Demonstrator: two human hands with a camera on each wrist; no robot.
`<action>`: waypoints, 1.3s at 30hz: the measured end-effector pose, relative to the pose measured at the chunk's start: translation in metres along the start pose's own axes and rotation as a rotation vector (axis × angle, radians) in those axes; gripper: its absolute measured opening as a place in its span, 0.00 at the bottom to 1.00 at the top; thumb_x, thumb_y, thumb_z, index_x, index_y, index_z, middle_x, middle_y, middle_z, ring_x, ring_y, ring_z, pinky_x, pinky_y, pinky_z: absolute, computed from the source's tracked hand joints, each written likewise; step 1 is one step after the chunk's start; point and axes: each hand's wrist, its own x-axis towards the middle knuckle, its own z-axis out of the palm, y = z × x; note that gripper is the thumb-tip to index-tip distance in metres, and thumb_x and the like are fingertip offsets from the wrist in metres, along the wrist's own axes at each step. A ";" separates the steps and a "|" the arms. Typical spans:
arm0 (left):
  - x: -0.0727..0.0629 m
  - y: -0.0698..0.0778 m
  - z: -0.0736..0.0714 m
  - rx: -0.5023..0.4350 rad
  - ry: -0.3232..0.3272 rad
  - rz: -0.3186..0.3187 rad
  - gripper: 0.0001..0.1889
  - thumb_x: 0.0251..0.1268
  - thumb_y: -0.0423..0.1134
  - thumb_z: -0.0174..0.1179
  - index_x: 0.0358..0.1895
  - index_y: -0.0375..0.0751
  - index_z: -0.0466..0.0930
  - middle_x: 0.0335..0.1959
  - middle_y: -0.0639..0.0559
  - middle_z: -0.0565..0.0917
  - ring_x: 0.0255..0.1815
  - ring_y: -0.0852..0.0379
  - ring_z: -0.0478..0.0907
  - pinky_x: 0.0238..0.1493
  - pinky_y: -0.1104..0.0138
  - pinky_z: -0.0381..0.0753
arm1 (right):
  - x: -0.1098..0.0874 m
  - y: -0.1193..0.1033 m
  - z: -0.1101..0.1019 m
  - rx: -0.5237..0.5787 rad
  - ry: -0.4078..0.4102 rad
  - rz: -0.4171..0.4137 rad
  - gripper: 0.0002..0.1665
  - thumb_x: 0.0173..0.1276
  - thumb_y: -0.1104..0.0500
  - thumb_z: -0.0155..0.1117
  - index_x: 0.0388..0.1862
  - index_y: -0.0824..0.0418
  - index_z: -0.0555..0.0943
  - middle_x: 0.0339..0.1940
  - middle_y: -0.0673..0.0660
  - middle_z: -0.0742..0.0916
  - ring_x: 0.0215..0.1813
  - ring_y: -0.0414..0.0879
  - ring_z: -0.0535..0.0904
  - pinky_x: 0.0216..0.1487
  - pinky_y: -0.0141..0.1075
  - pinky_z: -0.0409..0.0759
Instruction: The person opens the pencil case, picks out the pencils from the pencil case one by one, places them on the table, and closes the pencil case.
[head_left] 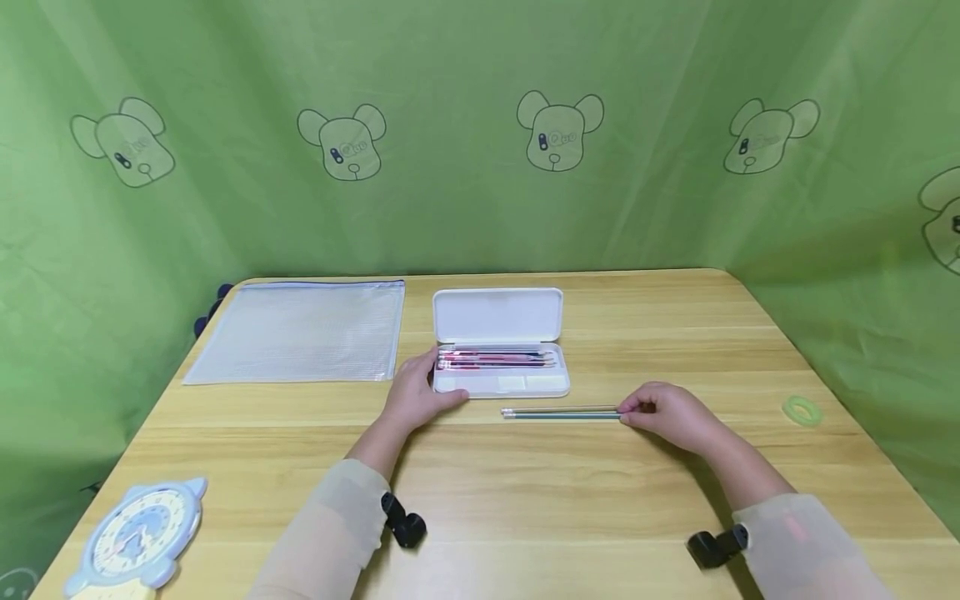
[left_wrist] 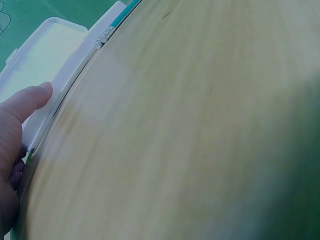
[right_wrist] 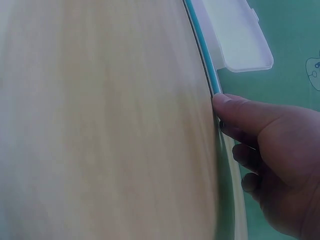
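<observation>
I've got right hand (head_left: 675, 415) fingers pinching two pencils (head_left: 562, 413) near one end, just in front of the white pencil case (head_left: 483, 385) on the tabletop (head_left: 570, 500), left hand (head_left: 412, 398) fingers gripping its left end; one-ended pinch could let eraser ends (head_left: 508, 412) splay.

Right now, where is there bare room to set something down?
Bare pale wooden tabletop: between the cream fabric sleeves; between the translucent rectangular mesh pouch and blue round clock; and right of the open white plastic case, beyond the right grip. Crowded: the case's front edge, where the left grip holds the corner and the right pinches slim pencils, one green.
</observation>
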 end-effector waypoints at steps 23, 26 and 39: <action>0.001 -0.001 0.001 -0.003 0.003 -0.007 0.53 0.47 0.57 0.73 0.76 0.38 0.58 0.73 0.43 0.69 0.74 0.41 0.63 0.76 0.52 0.61 | 0.057 -0.044 -0.007 0.052 0.067 -0.028 0.16 0.68 0.54 0.65 0.49 0.63 0.85 0.40 0.56 0.86 0.40 0.46 0.76 0.40 0.35 0.75; 0.000 -0.001 0.002 -0.005 0.004 -0.014 0.53 0.47 0.57 0.73 0.76 0.39 0.58 0.73 0.43 0.69 0.74 0.42 0.62 0.76 0.52 0.61 | 0.072 -0.051 0.000 0.069 0.073 -0.018 0.15 0.68 0.54 0.64 0.49 0.62 0.85 0.41 0.57 0.86 0.39 0.47 0.75 0.39 0.35 0.74; 0.001 -0.001 0.001 -0.004 -0.001 -0.006 0.52 0.47 0.57 0.73 0.76 0.42 0.58 0.73 0.45 0.69 0.74 0.42 0.63 0.75 0.52 0.62 | 0.112 -0.072 0.025 -0.003 0.002 0.059 0.17 0.71 0.54 0.61 0.54 0.59 0.84 0.58 0.62 0.84 0.60 0.58 0.77 0.67 0.54 0.72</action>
